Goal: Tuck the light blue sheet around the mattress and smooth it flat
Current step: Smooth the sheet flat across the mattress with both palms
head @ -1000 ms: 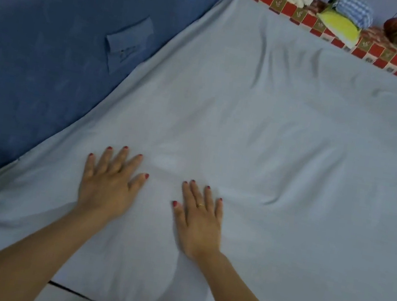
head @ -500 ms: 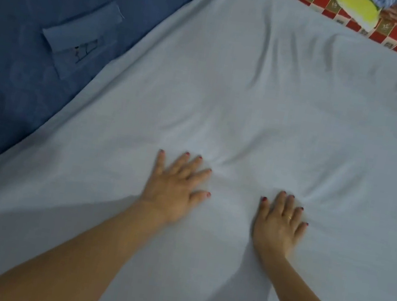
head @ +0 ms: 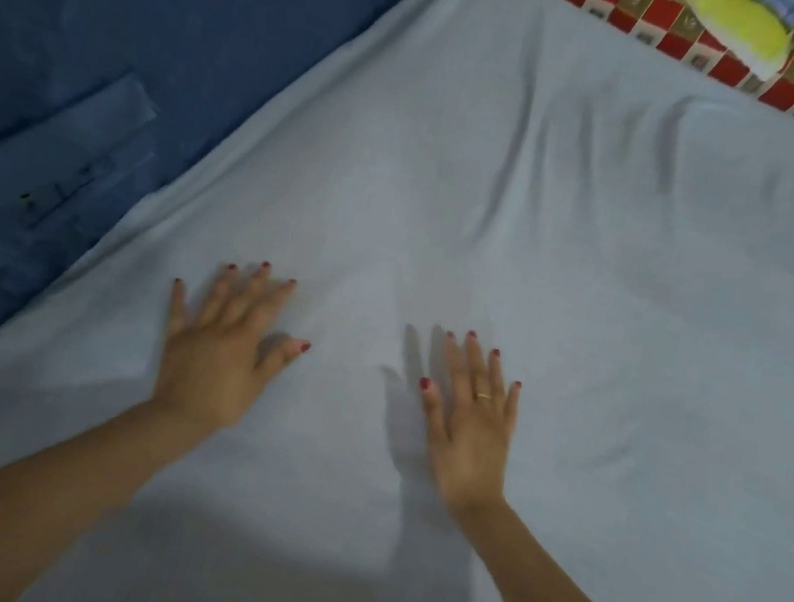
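Head view, my left hand [head: 213,365] and right hand [head: 470,432] flat, fingers spread, gripping nothing, on the light blue sheet [head: 592,305], creases beyond.

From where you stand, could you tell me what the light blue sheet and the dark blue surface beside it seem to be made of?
The light blue sheet looks like thin, matte woven fabric, perhaps cotton: it gathers into soft creases and shows no sheen. The dark blue surface looks like thicker matte cloth with a stitched-on patch; its fibre cannot be told.
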